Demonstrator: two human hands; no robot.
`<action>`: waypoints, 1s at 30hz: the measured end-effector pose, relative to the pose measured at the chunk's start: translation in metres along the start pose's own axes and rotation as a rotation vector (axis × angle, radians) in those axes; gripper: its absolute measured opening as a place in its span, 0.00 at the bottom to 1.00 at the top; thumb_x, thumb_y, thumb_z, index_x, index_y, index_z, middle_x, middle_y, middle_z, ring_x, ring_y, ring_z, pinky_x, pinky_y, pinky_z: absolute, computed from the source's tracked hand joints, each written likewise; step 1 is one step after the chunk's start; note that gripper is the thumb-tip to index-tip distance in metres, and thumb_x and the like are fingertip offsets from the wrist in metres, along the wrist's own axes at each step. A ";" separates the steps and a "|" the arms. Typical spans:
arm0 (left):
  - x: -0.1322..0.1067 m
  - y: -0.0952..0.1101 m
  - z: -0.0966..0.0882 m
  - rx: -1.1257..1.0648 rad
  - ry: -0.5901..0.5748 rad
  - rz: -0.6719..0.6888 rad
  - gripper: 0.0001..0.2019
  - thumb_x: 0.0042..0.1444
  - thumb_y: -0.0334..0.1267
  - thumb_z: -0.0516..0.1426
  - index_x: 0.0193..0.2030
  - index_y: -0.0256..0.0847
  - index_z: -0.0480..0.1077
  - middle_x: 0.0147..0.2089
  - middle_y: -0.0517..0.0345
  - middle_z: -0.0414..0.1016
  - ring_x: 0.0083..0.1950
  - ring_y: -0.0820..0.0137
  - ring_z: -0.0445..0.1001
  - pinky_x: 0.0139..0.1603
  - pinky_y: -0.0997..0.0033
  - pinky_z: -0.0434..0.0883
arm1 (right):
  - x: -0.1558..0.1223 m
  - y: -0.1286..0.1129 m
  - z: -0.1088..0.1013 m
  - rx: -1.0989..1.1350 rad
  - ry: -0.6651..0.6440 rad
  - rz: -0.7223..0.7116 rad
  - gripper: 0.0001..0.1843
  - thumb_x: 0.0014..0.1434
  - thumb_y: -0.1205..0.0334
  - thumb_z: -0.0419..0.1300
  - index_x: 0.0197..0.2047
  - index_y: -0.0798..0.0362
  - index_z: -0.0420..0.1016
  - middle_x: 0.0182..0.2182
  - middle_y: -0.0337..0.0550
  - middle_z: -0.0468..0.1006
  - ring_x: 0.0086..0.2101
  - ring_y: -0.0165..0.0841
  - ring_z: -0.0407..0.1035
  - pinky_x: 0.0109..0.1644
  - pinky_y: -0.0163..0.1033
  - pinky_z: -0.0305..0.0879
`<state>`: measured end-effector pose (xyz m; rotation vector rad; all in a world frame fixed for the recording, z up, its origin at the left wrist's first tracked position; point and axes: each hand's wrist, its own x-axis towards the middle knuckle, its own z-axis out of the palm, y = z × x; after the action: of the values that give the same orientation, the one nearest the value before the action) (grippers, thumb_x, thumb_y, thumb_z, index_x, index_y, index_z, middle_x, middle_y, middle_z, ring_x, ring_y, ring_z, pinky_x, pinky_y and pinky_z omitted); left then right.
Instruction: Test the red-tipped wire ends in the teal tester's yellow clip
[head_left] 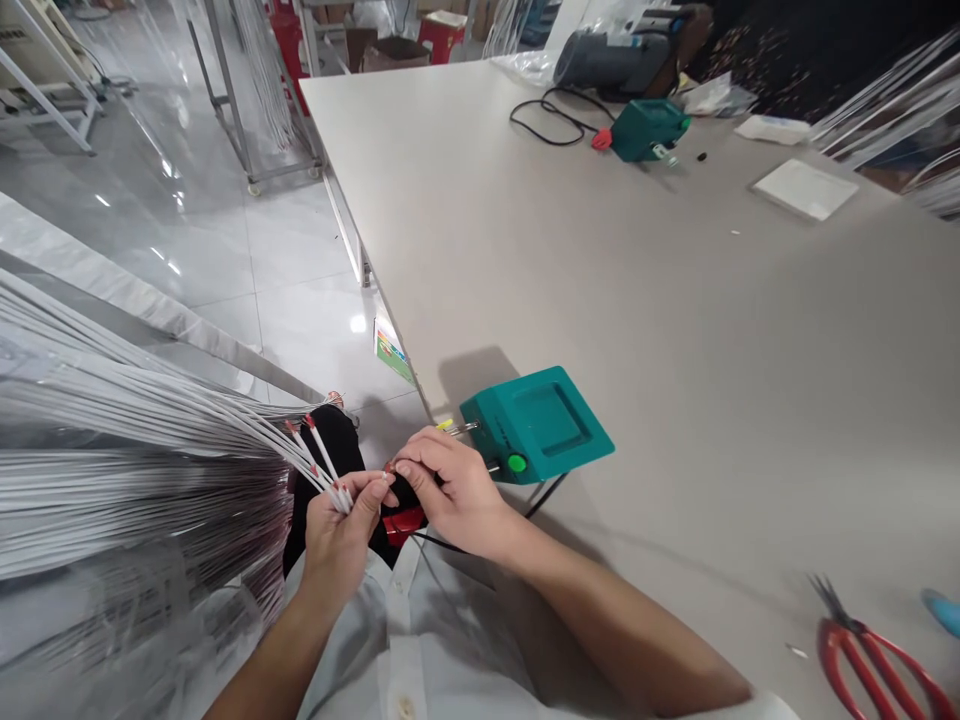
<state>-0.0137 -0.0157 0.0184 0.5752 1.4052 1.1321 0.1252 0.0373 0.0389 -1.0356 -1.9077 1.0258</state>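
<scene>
My left hand [341, 535] is closed around a few thin white cables [324, 452], some with red tips, which stick up past its fingers. Its thumb and forefinger pinch a small white end, close to the right fingertips. My right hand [457, 490] is closed in a pinch at that same end, where a small reddish bit shows; what exactly sits between the fingers is too small to make out. Just beyond the right hand, a teal device [555, 420] with a green button [517, 463] and metal prongs stands at the table's edge.
Long bundles of white cables [135, 380] hang at the left. On the grey table [675, 330] lie red-handled pliers [855, 640] at the lower right. A second green device [649, 130], a dark motor [615, 62] and a white tray [805, 190] are farther back.
</scene>
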 end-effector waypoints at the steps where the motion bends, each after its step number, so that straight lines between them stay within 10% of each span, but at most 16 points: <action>1: 0.000 0.001 0.000 0.002 0.008 -0.002 0.10 0.45 0.43 0.62 0.30 0.36 0.75 0.22 0.60 0.72 0.21 0.79 0.62 0.20 0.80 0.57 | -0.001 0.000 -0.001 -0.015 0.016 -0.002 0.09 0.59 0.68 0.50 0.32 0.53 0.71 0.28 0.43 0.71 0.32 0.31 0.66 0.36 0.36 0.65; 5: 0.000 0.009 -0.002 0.074 0.012 0.039 0.10 0.45 0.42 0.61 0.30 0.36 0.75 0.22 0.60 0.71 0.19 0.79 0.60 0.19 0.79 0.55 | 0.000 -0.002 -0.006 -0.007 0.062 -0.002 0.10 0.58 0.66 0.53 0.42 0.53 0.71 0.37 0.46 0.71 0.30 0.28 0.66 0.33 0.34 0.67; 13: 0.000 0.026 -0.008 0.268 -0.160 0.068 0.08 0.45 0.39 0.62 0.21 0.37 0.73 0.19 0.60 0.69 0.21 0.76 0.61 0.20 0.77 0.56 | 0.020 -0.004 -0.019 0.035 -0.334 -0.128 0.08 0.57 0.66 0.54 0.32 0.54 0.74 0.31 0.42 0.72 0.30 0.27 0.68 0.34 0.32 0.66; 24: 0.005 0.013 -0.005 -0.291 -0.206 -0.076 0.09 0.44 0.38 0.63 0.23 0.35 0.71 0.20 0.61 0.69 0.15 0.86 0.52 0.15 0.82 0.45 | 0.011 -0.002 0.011 0.802 -0.161 0.316 0.07 0.52 0.60 0.59 0.30 0.56 0.73 0.31 0.41 0.69 0.22 0.23 0.66 0.23 0.31 0.64; 30: 0.006 0.008 -0.004 -0.330 -0.165 -0.082 0.09 0.43 0.38 0.64 0.22 0.35 0.71 0.20 0.62 0.70 0.14 0.87 0.53 0.14 0.84 0.47 | 0.011 -0.004 0.017 0.844 -0.075 0.406 0.08 0.51 0.61 0.60 0.25 0.57 0.74 0.27 0.38 0.69 0.19 0.20 0.63 0.19 0.27 0.59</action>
<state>-0.0203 -0.0082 0.0218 0.3623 1.0624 1.1911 0.1048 0.0400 0.0375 -0.8727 -1.1051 1.8924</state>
